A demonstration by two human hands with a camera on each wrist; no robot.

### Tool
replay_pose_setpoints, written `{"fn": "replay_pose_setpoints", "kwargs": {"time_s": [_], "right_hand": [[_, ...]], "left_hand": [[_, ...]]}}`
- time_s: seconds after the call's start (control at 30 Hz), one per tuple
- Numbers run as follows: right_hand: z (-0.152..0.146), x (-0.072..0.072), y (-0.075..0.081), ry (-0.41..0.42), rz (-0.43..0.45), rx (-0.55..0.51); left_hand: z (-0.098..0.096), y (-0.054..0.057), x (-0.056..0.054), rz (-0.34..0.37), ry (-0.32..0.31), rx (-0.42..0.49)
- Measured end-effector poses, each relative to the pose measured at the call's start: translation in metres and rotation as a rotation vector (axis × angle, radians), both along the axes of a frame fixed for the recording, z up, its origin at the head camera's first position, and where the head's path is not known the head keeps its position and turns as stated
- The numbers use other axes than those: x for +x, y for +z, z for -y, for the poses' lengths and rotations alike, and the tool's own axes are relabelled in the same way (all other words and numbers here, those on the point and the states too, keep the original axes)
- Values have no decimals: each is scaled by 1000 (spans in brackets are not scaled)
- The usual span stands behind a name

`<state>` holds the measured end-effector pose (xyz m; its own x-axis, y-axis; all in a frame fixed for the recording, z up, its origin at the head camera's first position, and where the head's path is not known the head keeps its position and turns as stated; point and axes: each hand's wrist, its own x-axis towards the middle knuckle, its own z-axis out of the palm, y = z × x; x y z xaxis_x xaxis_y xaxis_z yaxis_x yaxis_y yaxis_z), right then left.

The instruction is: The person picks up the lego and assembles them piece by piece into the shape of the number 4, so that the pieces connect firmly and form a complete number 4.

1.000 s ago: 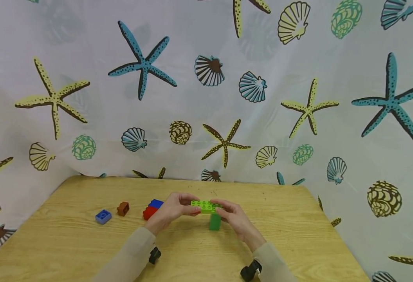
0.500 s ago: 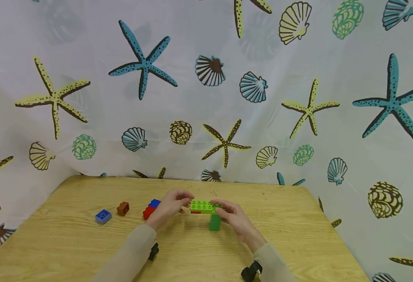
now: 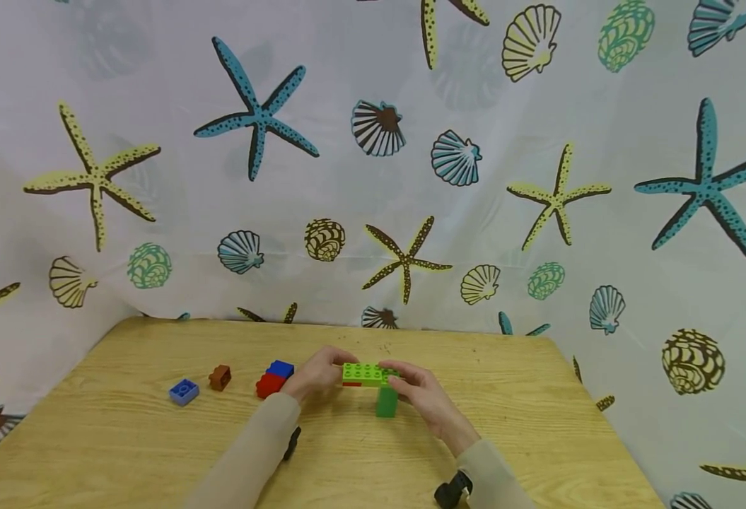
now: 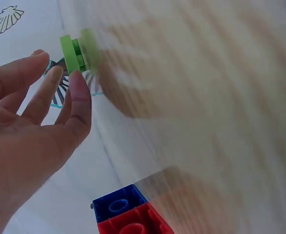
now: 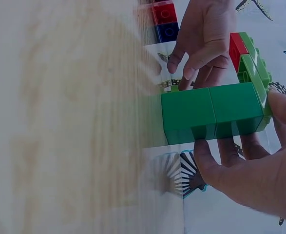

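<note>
My right hand [image 3: 425,397] holds a toy-brick structure at its right end, fingers along the far side. A long light green brick [image 3: 361,375] lies on top of two stacked dark green bricks [image 5: 211,111]. Under its overhanging left end sits a red brick [image 5: 237,50]. My left hand [image 3: 319,372] is low, left of the structure, fingers spread and loosely bent. In the left wrist view a fingertip reaches a small light green brick [image 4: 72,53] on the table; whether it touches cannot be told. The head view hides that brick.
To the left on the wooden table [image 3: 156,452] lie a red brick [image 3: 269,385] and a blue brick [image 3: 281,369] side by side. Farther left are a brown brick [image 3: 220,377] and a light blue brick [image 3: 184,392]. A patterned curtain [image 3: 322,184] hangs behind.
My left hand let go of the long light green brick's left end, drew back left, then moved down and inward near the tabletop. My right hand stays on the structure.
</note>
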<state>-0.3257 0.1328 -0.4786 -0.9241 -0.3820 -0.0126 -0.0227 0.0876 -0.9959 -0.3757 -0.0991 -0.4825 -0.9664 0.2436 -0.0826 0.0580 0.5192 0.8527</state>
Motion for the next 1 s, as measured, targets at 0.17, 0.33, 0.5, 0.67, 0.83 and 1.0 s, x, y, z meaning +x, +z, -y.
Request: {"fn": "replay_pose_setpoints", "kwargs": {"time_s": [0.17, 0.33, 0.5, 0.67, 0.83, 1.0], "right_hand": [[2, 1, 2, 8, -15, -6], [3, 1, 3, 11, -22, -7], [3, 0, 3, 11, -29, -2], [1, -1, 3, 9, -17, -8], [0, 0, 1, 12, -1, -5], [-1, -1, 0, 7, -5, -3]], "left_hand": [[0, -1, -4, 18, -58, -14], [3, 0, -4, 12, -59, -73], [9, 1, -2, 34, -51, -121], [16, 0, -1, -17, -52, -156], [23, -1, 5, -21, -17, -84], [25, 4, 11, -27, 40, 49]]}}
